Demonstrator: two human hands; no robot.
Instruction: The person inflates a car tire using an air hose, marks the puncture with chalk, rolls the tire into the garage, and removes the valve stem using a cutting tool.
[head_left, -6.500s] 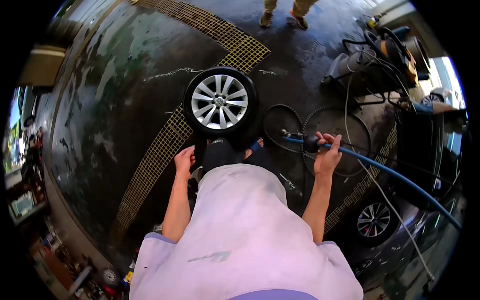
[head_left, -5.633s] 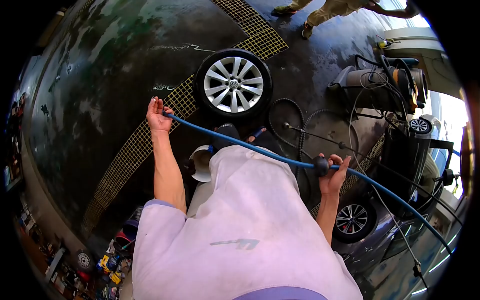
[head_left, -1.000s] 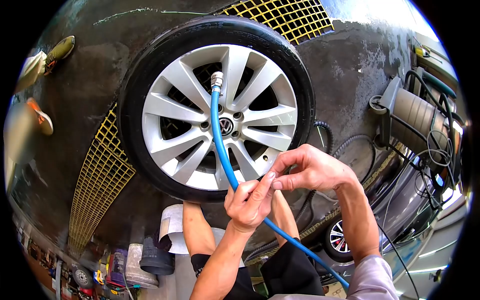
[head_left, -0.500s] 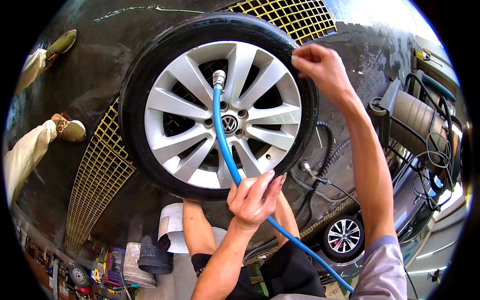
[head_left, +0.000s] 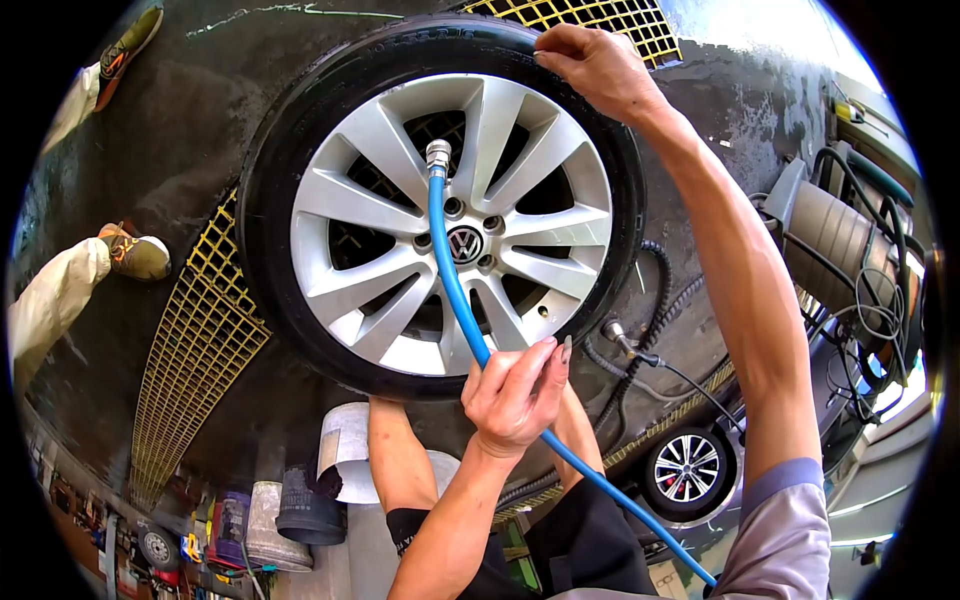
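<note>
A wheel with a silver alloy rim (head_left: 556, 227) and a black tyre (head_left: 266, 240) fills the middle of the view, its face toward me. My left hand (head_left: 513, 398) is closed round a blue air hose (head_left: 455, 290), below the rim's lower edge. The hose runs up across the spokes and centre cap, ending in a metal coupling (head_left: 438, 152). At the tyre's upper right, my right hand (head_left: 592, 68) has its fingertips pinched together close to the sidewall. Whether anything small is between them cannot be made out.
A person's legs and shoes (head_left: 140, 255) are at the left. Yellow floor grating (head_left: 200, 340) runs beside the tyre. Dark coiled hoses (head_left: 655, 300) lie at the right, near a grey tank (head_left: 835, 235) and a car's wheel (head_left: 687, 470). Buckets (head_left: 310, 508) stand at lower left.
My right hand has moved left and up along the tyre's upper edge, its fingers still pinched. The wheel has shifted slightly. My left hand keeps the hose, a touch further right.
</note>
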